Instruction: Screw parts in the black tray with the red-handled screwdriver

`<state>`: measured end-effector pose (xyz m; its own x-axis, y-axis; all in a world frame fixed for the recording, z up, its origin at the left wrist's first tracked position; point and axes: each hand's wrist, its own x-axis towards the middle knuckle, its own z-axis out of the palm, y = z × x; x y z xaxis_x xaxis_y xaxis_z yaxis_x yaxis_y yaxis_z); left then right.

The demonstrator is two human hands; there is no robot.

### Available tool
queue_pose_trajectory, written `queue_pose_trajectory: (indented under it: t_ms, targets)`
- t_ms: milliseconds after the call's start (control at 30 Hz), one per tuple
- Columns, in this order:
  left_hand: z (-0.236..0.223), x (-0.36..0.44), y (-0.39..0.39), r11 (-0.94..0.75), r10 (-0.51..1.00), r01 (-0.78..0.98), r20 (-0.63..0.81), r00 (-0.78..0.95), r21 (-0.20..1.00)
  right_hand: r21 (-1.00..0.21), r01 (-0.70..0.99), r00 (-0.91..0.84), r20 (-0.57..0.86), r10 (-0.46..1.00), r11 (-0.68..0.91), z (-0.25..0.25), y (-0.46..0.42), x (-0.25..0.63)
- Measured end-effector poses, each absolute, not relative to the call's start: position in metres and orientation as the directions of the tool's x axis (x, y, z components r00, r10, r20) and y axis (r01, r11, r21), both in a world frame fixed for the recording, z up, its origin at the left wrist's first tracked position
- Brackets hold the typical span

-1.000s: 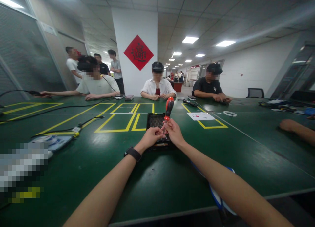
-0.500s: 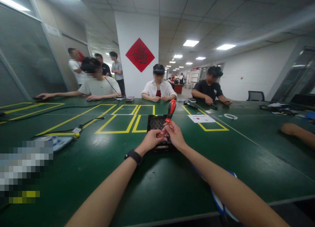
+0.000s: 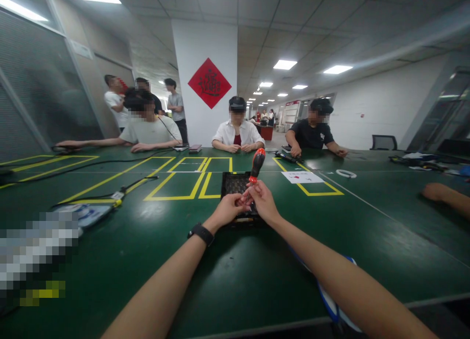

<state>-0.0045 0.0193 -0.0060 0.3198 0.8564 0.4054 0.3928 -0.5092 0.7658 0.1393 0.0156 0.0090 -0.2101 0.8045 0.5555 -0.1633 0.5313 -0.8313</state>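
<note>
screwdriver point(image 3: 257, 165): handle turned, more black facing the viewer; leans slightly further right than a second ago.
co-worker point(image 3: 312, 132) in black: right hand point(image 3: 295, 151), beside the left point(image 3: 342, 153) earlier, now well apart, at dark device point(image 3: 289, 158).

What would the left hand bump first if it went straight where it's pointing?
The left hand would probably meet the right hand or the red-and-black-handled screwdriver first; the fingertips bunch too closely to tell which.
</note>
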Motion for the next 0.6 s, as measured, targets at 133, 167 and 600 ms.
queue_pose_trajectory:
  t_ms: [133, 167, 600]
  targets:
    - [-0.0068, -0.0065, 0.0200, -0.509, 0.832, 0.306, 0.369, 0.413, 0.805, -0.853, -0.191, -0.233, 0.521, 0.821, 0.486, 0.0096, 0.0174, 0.1406]
    - [-0.0069, -0.0066, 0.0203, -0.512, 0.823, 0.292, 0.364, 0.435, 0.808, -0.853, -0.193, -0.234, 0.520, 0.821, 0.485, 0.0097, 0.0175, 0.1410]
    - [-0.0046, -0.0046, 0.0195, -0.540, 0.836, 0.354, 0.436, 0.333, 0.764, -0.831, -0.231, -0.203, 0.550, 0.810, 0.507, 0.0067, 0.0208, 0.1389]
